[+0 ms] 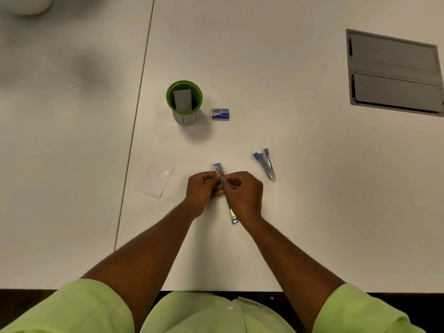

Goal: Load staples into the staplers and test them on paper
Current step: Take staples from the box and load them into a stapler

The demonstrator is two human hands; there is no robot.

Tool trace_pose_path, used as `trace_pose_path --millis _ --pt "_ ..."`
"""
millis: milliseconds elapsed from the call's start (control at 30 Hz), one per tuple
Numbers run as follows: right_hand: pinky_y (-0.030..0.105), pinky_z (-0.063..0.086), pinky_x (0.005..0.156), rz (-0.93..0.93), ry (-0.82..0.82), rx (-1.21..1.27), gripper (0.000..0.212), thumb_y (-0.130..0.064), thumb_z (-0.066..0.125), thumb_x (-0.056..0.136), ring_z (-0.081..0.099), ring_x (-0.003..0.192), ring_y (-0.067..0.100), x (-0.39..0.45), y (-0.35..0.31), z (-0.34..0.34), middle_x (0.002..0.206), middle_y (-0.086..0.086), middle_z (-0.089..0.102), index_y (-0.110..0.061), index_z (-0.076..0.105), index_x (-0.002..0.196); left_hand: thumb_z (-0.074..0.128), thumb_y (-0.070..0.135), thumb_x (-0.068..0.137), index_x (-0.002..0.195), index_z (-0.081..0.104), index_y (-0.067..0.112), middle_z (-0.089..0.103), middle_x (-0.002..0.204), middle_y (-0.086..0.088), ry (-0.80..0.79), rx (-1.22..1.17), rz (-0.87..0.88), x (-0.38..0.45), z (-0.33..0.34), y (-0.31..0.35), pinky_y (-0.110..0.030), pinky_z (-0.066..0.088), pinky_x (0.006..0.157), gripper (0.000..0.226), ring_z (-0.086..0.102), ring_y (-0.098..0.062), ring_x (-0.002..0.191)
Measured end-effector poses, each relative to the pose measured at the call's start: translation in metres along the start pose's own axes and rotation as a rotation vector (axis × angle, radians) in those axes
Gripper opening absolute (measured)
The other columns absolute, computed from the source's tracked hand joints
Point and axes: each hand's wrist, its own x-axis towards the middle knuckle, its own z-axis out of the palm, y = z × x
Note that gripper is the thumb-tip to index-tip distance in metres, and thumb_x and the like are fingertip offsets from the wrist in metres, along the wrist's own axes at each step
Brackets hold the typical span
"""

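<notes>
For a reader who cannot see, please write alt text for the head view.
Both hands, left hand and right hand, hold an opened light-blue stapler over a white table. A second stapler, staple box, green cup and paper lie around.

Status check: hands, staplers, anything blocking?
Left hand and right hand both gripping opened teal stapler. Purple stapler lies untouched, right. Staple box, paper slip apart; nothing in the way.

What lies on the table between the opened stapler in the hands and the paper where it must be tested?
Nothing visible: bare table separates the stapler, held by both hands, from the paper to its left.
</notes>
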Motion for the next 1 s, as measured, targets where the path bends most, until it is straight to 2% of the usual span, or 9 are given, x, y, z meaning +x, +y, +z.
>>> trace_pose_path --millis 167,300,467,767,1000 --pt "0.023 0.057 0.071 -0.003 0.064 -0.103 0.012 -0.026 0.080 0.082 0.068 0.077 0.002 -0.004 -0.004 0.001 0.088 -0.013 0.073 -0.026 0.073 0.093 0.068 0.009 0.095 0.095 0.073 0.006 0.076 0.074 -0.005 0.031 -0.006 0.011 -0.001 0.001 0.000 -0.024 0.059 0.061 0.007 0.071 -0.014 0.064" --pt "0.021 0.056 0.070 0.045 0.042 -0.102 0.017 -0.025 0.081 0.079 0.068 0.077 0.000 -0.006 -0.004 0.002 0.086 -0.015 0.073 -0.028 0.070 0.092 0.068 0.010 0.095 0.101 0.073 0.002 0.076 0.080 -0.011 0.037 0.003 0.016 -0.001 0.001 0.000 -0.025 0.060 0.063 0.011 0.072 -0.016 0.068" --pt "0.021 0.054 0.069 0.078 0.021 -0.131 0.024 -0.024 0.082 0.077 0.067 0.077 0.000 -0.011 -0.001 0.003 0.085 -0.016 0.072 -0.032 0.065 0.092 0.067 0.012 0.095 0.099 0.073 0.007 0.075 0.078 -0.007 0.034 0.034 0.022 0.000 -0.001 -0.001 -0.027 0.061 0.065 0.009 0.071 -0.016 0.068" --pt "0.021 0.054 0.071 0.063 0.013 -0.137 0.024 -0.019 0.082 0.077 0.067 0.077 0.001 -0.011 -0.001 0.005 0.086 -0.014 0.073 -0.028 0.067 0.093 0.068 0.012 0.095 0.094 0.074 0.011 0.075 0.076 -0.004 0.036 0.040 0.006 -0.001 -0.002 0.001 -0.026 0.060 0.063 0.006 0.072 -0.015 0.067" --pt "0.023 0.057 0.071 0.054 0.034 -0.118 0.021 -0.023 0.081 0.080 0.068 0.077 0.002 -0.012 0.001 0.006 0.087 -0.013 0.073 -0.026 0.067 0.094 0.066 0.010 0.096 0.094 0.073 0.009 0.076 0.074 -0.002 0.019 0.022 0.008 -0.002 0.000 0.002 -0.024 0.060 0.062 0.007 0.074 -0.014 0.067"
